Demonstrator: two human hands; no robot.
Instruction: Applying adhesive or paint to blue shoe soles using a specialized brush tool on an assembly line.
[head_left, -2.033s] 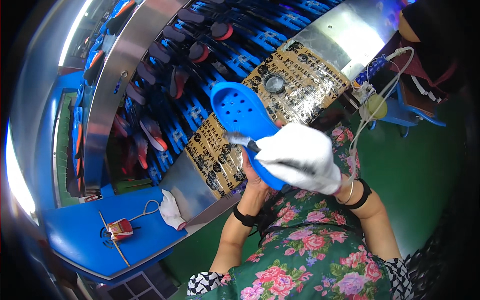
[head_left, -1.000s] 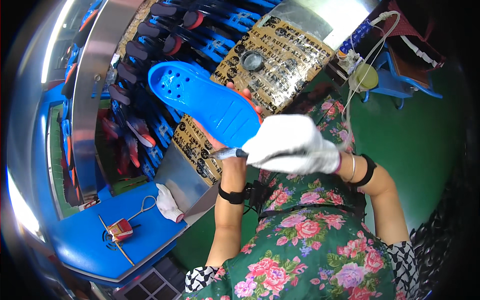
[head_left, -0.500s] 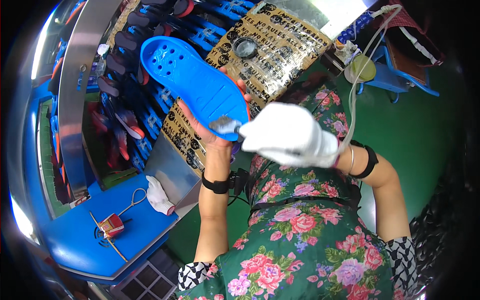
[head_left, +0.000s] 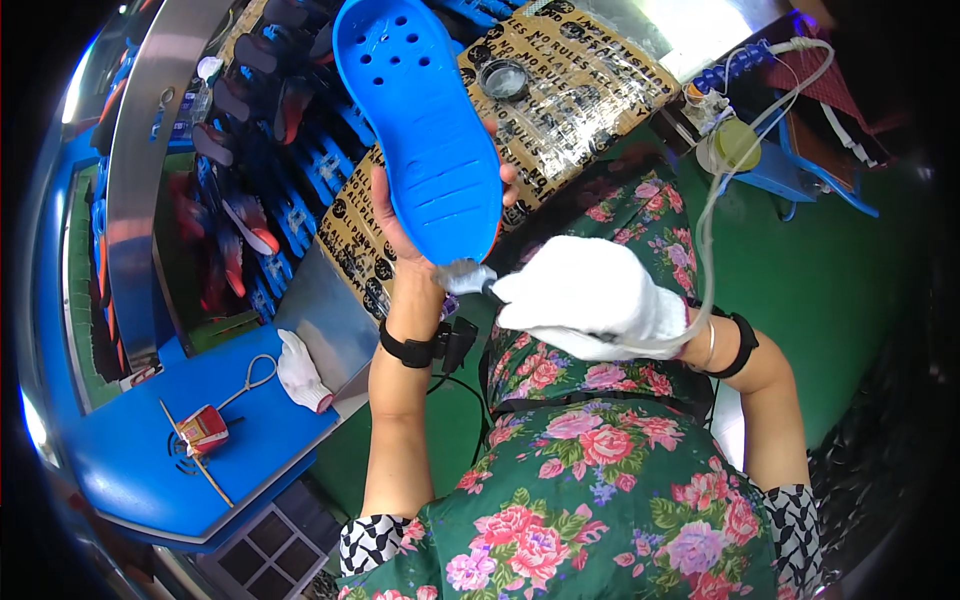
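My bare left hand supports a blue shoe sole from beneath, fingers curled round its edges. Small round holes dot the sole's far end, and grooves cross its near part. The surface looks shiny, and a thin red-orange line shows at its right edge. In a white glove, my right hand grips a flat brush with pale bristles. The brush head sits just off the sole's near end; whether it touches is unclear. A clear tube runs along the gloved hand and wrist.
A tape-covered cardboard surface beyond bears a small round dish. Shoe parts on blue racks fill the left. On a blue ledge lie a white glove and a red packet. A blue stool stands right.
The sole has turned more upright and shifted up in the picture. The brush has gone from lying over its near end to just beyond that edge, with the gloved hand slightly lower.
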